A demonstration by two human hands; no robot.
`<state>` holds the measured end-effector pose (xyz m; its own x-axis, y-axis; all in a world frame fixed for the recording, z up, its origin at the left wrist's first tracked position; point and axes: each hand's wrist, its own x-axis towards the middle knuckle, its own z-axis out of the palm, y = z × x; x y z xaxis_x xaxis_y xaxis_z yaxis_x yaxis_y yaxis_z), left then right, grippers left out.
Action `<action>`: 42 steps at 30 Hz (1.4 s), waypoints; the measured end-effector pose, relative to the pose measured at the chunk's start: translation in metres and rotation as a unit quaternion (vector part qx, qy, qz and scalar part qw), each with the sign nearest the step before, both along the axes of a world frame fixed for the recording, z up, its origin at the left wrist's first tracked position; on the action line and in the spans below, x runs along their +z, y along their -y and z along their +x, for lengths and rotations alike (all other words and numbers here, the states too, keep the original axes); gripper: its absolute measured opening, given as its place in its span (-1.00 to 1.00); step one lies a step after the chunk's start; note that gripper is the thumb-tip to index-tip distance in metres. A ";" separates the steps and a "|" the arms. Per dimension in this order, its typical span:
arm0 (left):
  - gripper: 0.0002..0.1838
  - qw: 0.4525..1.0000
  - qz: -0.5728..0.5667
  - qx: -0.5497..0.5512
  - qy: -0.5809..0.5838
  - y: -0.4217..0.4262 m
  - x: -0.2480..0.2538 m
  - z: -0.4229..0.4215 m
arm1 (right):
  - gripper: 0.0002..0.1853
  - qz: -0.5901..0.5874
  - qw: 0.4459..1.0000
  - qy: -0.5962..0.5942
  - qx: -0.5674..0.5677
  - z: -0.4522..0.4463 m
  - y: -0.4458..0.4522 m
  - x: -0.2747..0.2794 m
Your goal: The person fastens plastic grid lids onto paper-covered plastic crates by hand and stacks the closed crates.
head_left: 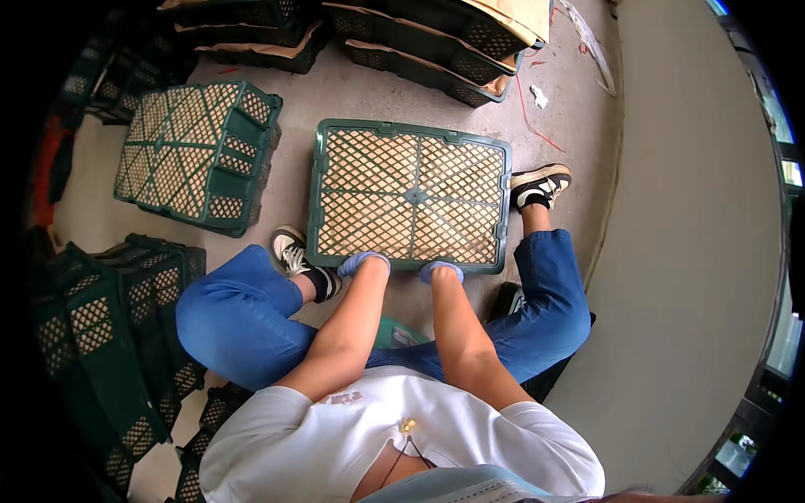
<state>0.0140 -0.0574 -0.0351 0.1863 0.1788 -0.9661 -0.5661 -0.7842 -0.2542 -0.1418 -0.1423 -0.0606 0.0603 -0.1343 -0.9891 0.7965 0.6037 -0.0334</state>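
A green plastic crate (pixel 414 194) lies between my feet, its lattice side facing up and brown paper showing through the mesh. My left hand (pixel 364 263), in a blue-purple glove, is at the crate's near edge, left of centre. Gripping the same edge a little right of centre is my right hand (pixel 441 270), gloved alike. Both hands bend over at the wrist, and their fingers are mostly hidden behind the rim.
Another lattice-topped crate (pixel 180 155) stands at the left. Stacked crates lined with brown paper (pixel 436 50) are at the back, and more green crates (pixel 92 335) at the near left. A pale wall (pixel 679 251) runs along the right. Red string (pixel 537 126) lies on the floor.
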 end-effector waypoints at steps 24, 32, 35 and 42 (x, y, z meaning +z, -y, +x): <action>-0.61 0.567 -0.190 0.798 0.068 -0.055 -0.034 -0.026 | -0.22 -0.367 0.471 -0.553 0.581 -0.016 0.249 -0.009; -0.57 0.246 -0.303 0.920 0.040 -0.031 -0.024 -0.006 | -0.36 -0.417 0.712 -0.331 0.458 -0.034 0.227 0.013; -0.55 0.146 -0.366 0.919 -0.007 -0.037 0.021 0.015 | -0.39 -0.424 0.762 -0.254 0.419 -0.030 0.200 0.027; -0.63 -0.002 -0.480 0.865 -0.149 -0.092 0.248 0.085 | -0.47 -0.497 0.771 -0.082 0.390 0.074 0.197 0.125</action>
